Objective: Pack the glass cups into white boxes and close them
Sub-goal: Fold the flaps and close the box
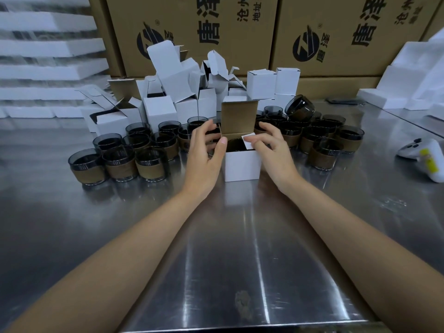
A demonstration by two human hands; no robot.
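At the middle of the steel bench (228, 248) stands one small white box (241, 165), upright and open. Its top lid (239, 117) sticks straight up at the back, showing a brown inside. A dark glass cup (236, 144) sits in the box, with only its rim visible.

Our left hand (204, 152) pinches the left side flap (219, 131) between thumb and forefinger; the flap stands edge-on. Our right hand (274, 150) has curled fingers and holds the right side flap (249, 140), folded inward over the cup.

Smoky cups with brown sleeves crowd both sides of the box. The left cluster (134, 150) has three in its front row, and we cannot count those behind. The right cluster (319, 138) is about a dozen, with one tilted cup (300, 108) on top.

Behind them, toward the far edge, are heaped open boxes (168, 75) and a few closed boxes (260, 85), then two printed cartons (192, 27). A white handheld device (425, 157) lies near the right edge.

From the box to the near edge, only our forearms lie over the steel.
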